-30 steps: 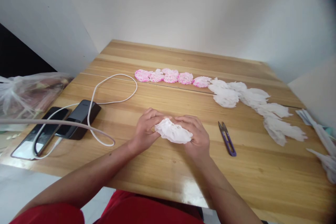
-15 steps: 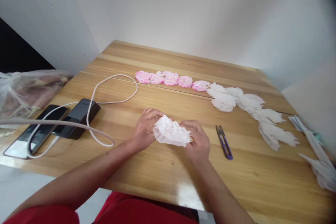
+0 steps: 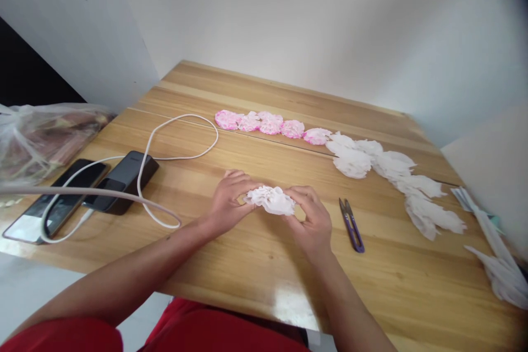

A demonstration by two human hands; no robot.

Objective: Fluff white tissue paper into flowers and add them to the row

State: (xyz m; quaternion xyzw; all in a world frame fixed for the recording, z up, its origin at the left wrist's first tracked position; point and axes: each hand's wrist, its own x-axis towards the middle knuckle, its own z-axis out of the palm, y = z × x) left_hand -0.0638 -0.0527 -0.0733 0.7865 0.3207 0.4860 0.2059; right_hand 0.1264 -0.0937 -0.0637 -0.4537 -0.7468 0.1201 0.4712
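White puff (image 3: 271, 201), left of the snips (image 3: 350, 226), is pinched by the left hand (image 3: 229, 201) and right hand (image 3: 314, 224), best held softly.

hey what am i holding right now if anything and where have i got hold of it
A white, ruffled, rounded bunch of thin, tissue-like material, held by opposite side edges: your left hand at its left, your right hand at its right.

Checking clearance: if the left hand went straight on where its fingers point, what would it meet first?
The left hand would first meet the white ruffled bundle it holds, then probably the right hand; depth is unclear.
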